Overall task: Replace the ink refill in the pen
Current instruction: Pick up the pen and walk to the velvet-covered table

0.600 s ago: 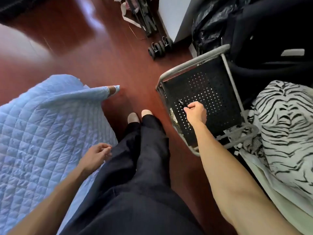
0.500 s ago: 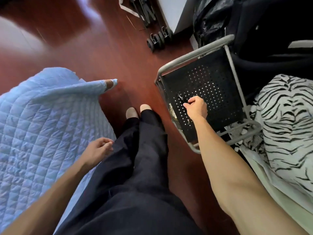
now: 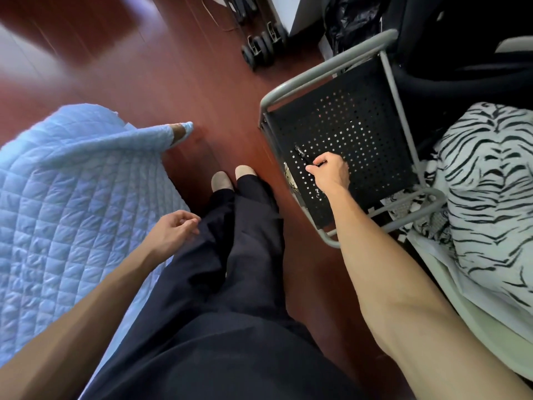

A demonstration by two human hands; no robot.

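My right hand [image 3: 331, 170] reaches out over a black perforated metal shelf [image 3: 360, 116] with a grey tube frame. Thumb and forefinger pinch a dark pen [image 3: 302, 154], whose tip points up and to the left, just above the shelf top. My left hand [image 3: 173, 230] hangs loosely beside my left thigh with curled, parted fingers and nothing in it. No separate ink refill shows.
A light blue quilted blanket [image 3: 57, 212] lies at the left. A zebra-striped cloth [image 3: 490, 183] is heaped at the right. Dark red wooden floor [image 3: 187, 67] runs ahead, with a wheeled cart [image 3: 259, 47] and black bags at the back. My legs in dark trousers [image 3: 230, 269] fill the middle.
The view has shifted slightly. My right hand stays on the pen over the shelf, and my left hand has drifted a little toward my thigh.
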